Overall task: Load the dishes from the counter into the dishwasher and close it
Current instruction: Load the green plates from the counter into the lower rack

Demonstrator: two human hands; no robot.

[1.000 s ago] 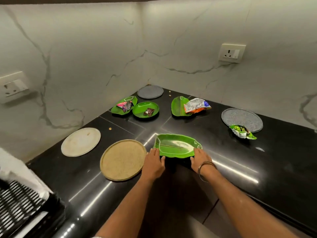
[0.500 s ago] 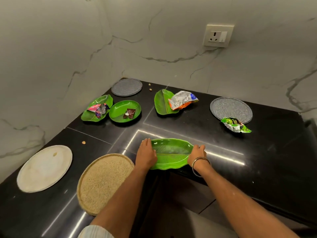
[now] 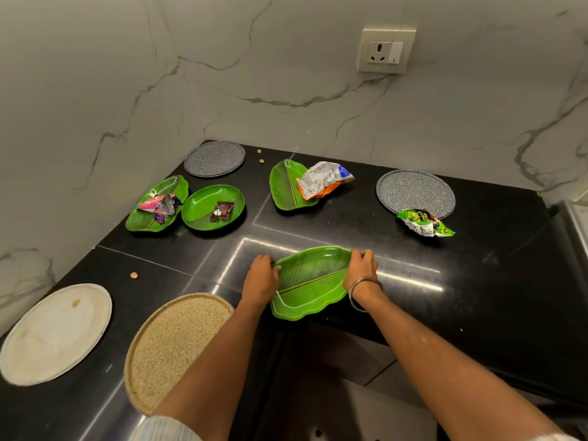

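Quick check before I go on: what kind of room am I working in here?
Most likely a home kitchen: a glossy black counter in a corner of marble-look walls, a wall socket above it, and used plates, like the green leaf plate both hands grip.

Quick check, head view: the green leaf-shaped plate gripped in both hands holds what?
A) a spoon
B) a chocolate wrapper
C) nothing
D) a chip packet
C: the green leaf-shaped plate, gripped at its ends by the left hand and right hand, shows only its bare ribbed surface, with no wrapper or utensil on it.
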